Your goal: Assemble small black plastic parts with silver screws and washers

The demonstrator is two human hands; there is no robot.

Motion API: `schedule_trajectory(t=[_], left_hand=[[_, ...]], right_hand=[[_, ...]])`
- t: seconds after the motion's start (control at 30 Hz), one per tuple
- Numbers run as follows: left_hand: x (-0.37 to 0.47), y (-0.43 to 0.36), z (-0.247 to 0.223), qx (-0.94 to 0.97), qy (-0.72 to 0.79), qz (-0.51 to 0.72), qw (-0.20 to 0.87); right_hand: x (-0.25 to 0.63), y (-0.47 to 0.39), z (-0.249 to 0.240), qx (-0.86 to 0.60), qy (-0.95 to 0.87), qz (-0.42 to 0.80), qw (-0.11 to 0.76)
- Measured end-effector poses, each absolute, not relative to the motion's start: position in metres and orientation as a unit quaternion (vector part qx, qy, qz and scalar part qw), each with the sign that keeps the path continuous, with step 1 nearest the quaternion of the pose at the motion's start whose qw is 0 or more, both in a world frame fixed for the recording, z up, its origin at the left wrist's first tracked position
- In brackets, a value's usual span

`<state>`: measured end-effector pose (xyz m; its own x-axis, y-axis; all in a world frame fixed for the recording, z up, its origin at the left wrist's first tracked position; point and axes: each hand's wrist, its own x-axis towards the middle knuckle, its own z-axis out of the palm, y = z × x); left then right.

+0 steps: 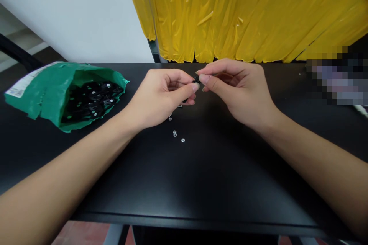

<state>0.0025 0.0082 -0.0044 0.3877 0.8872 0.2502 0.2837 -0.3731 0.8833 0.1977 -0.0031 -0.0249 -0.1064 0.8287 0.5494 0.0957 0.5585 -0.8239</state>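
Observation:
My left hand point(169, 92) is closed in a pinch around a small black part point(196, 79), held just above the table. On the other side of it, the thumb and forefinger of my right hand point(230, 84) are pressed together at the part's edge; whatever lies between these fingertips is hidden. Several small silver nuts or washers lie on the table below my left hand, among them a single ring point(183, 140) and a touching pair point(174, 133). A small screw point(180, 106) shows partly under my left fingers.
At the left, a torn green bag point(43, 88) lies open towards the middle, with many black parts point(92, 99) inside. The black table point(201, 183) ends at a front edge near me. Yellow plastic strips point(244, 15) hang behind it, beside a white panel point(94, 15). A blurred-out item sits at the right.

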Motion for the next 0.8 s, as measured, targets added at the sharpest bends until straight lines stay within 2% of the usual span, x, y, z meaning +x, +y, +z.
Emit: schedule_trajectory(t=[0.17, 0.53, 0.8], left_hand=[[0.0031, 0.0066, -0.0022, 0.727, 0.408, 0.386, 0.395], [0.0056, 0.0024, 0.0002, 0.742, 0.405, 0.381, 0.375], [0.0088, -0.0005, -0.0032, 0.757, 0.443, 0.381, 0.294]], right_hand=[[0.1989, -0.0019, -0.0258, -0.341, -0.679, 0.314, 0.569], [0.1950, -0.0029, -0.0253, -0.321, -0.633, 0.397, 0.582], [0.1916, -0.0093, -0.0247, -0.383, -0.633, 0.322, 0.590]])
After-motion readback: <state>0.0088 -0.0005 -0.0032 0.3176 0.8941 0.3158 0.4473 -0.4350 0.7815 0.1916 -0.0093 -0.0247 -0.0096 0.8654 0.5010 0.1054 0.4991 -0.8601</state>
